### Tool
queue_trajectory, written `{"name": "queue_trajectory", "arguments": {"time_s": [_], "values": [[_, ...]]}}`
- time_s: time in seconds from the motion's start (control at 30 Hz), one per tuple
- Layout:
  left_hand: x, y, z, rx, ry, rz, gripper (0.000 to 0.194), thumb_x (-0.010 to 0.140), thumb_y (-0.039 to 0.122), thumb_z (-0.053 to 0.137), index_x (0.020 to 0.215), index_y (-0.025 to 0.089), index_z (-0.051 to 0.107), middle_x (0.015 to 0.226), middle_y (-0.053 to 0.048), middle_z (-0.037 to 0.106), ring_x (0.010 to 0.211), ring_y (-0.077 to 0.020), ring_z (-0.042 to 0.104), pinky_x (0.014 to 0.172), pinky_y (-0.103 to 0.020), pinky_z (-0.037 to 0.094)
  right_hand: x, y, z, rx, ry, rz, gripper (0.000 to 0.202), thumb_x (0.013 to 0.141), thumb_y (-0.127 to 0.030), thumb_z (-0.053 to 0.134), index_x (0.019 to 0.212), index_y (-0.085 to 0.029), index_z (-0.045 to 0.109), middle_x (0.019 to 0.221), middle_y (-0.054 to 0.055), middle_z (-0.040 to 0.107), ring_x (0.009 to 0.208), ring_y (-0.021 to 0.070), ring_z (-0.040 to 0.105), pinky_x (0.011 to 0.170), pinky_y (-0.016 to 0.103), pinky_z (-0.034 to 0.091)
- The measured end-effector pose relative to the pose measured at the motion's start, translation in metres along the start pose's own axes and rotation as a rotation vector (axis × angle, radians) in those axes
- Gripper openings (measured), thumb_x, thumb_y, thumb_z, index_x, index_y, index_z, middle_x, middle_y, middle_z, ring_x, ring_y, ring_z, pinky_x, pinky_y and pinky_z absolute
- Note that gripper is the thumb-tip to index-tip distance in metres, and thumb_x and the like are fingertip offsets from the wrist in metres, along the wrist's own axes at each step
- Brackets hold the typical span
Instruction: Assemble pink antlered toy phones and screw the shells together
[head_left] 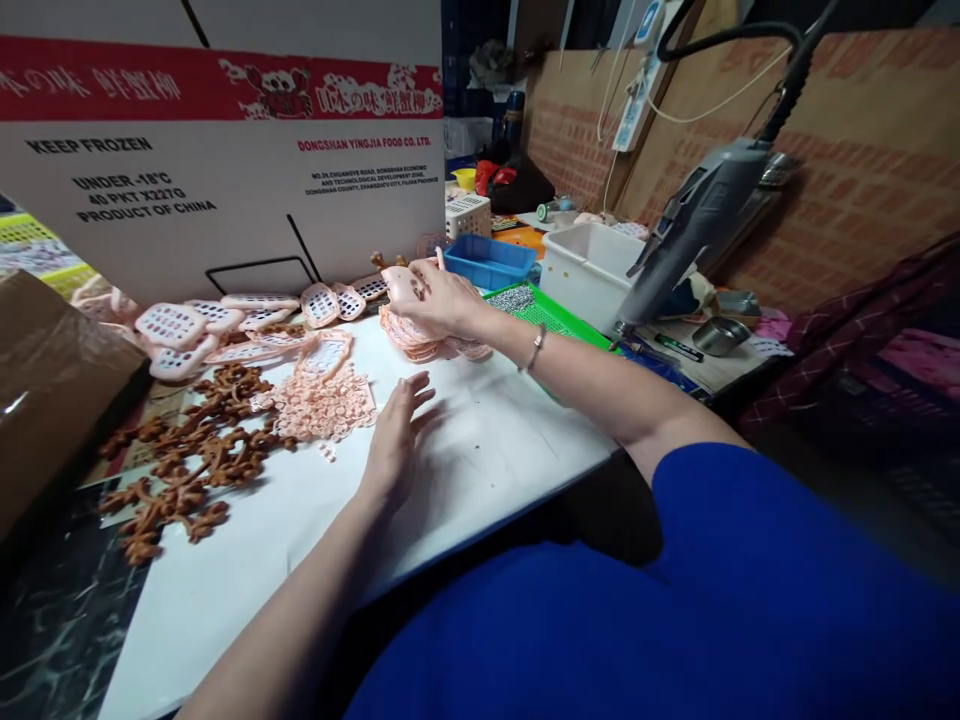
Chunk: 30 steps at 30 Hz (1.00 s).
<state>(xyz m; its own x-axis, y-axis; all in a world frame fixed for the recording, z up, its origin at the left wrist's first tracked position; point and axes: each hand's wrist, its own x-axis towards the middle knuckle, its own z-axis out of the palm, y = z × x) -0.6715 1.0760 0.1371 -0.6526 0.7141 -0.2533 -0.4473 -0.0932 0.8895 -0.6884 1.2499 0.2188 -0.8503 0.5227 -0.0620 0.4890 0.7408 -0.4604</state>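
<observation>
My right hand point(444, 300) is at the back of the white board, fingers closed on a pink plastic piece point(407, 284) with small dark openings. Under it lies a stack of pink plastic pieces point(416, 345). My left hand point(394, 435) hovers over or rests on the board, fingers apart, with nothing in it. Left of that hand is a pile of tiny pink ring-like parts point(326, 400). Brown branching plastic parts point(217, 440) lie farther left. Behind them sit several pink oval pieces point(171, 326) with rows of dark dots.
A large printed carton point(225, 230) stands behind the board point(480, 480). At the back right are a blue tray point(487, 265), a green tray point(555, 318) and a white bin point(589, 260). A grey electric screwdriver point(686, 215) hangs on the right. A brown box point(60, 390) is at left.
</observation>
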Motion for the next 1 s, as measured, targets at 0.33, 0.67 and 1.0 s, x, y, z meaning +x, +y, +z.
{"name": "queue_trajectory", "arguments": {"time_s": [0.33,0.67,1.0], "values": [[-0.007,0.004,0.002,0.041,-0.134,0.008,0.063,0.074,0.077,0.059,0.094,0.018,0.070,0.108,-0.011,0.068,0.093,-0.0222,0.064,0.074,-0.033,0.056,0.061,-0.016,0.019,-0.494,-0.112,0.087,0.057,0.083,-0.036,0.068,0.129,-0.003,0.058,0.125,0.025,0.065,0.118,0.0381,0.061,0.099,0.047,0.048],[-0.008,0.004,0.002,0.031,-0.115,0.031,0.059,0.072,0.074,0.065,0.089,0.018,0.070,0.101,-0.009,0.068,0.087,-0.0190,0.064,0.070,-0.029,0.055,0.065,-0.018,0.023,-0.549,-0.194,0.089,0.054,0.081,-0.031,0.068,0.127,-0.004,0.061,0.126,0.023,0.066,0.120,0.0382,0.061,0.103,0.049,0.046],[0.007,0.011,-0.007,-0.157,0.114,0.089,0.074,0.066,0.074,0.071,0.114,0.019,0.057,0.110,-0.011,0.067,0.075,-0.0155,0.069,0.070,-0.031,0.059,-0.010,-0.031,-0.011,-0.272,-0.097,-0.203,0.047,0.084,-0.041,0.058,0.122,-0.012,0.058,0.115,0.014,0.069,0.104,0.0273,0.065,0.087,0.035,0.047]]}}
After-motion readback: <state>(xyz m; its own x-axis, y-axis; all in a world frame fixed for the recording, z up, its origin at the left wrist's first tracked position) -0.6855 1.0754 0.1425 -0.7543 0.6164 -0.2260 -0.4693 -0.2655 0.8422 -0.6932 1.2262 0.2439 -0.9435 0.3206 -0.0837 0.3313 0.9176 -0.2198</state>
